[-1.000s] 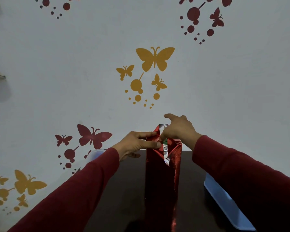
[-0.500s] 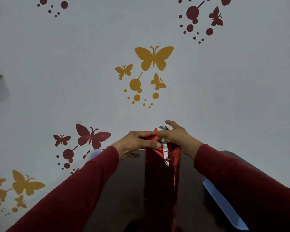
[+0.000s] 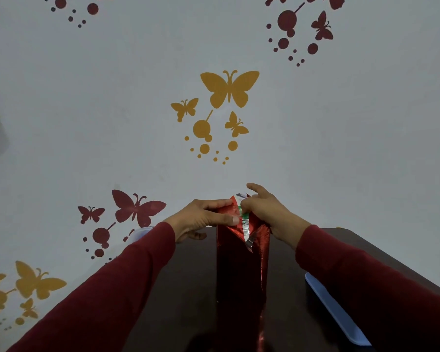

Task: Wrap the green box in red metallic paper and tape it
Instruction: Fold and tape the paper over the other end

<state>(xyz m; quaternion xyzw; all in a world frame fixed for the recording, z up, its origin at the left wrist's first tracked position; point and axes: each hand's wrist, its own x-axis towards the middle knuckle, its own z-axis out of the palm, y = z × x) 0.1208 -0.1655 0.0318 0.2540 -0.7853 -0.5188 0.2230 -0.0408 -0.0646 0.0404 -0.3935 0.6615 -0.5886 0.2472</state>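
Observation:
A tall box stands upright on the dark table (image 3: 188, 288), sheathed in red metallic paper (image 3: 235, 270). Only a small strip of the green box (image 3: 242, 214) shows in the gap at the top, beside the paper's silver underside. My left hand (image 3: 201, 219) presses the left flap against the box top, thumb laid across the red paper. My right hand (image 3: 264, 209) pinches the right flap at the top edge, index finger lifted. No tape is visible.
A light blue tray (image 3: 335, 316) lies on the table at the right, partly under my right sleeve. A pale blue object (image 3: 140, 233) peeks out behind my left sleeve. A white wall with butterfly decals rises right behind the table.
My right hand has come down and in toward the top of the box, folding the right flap closer to the left one. The left hand has stayed put.

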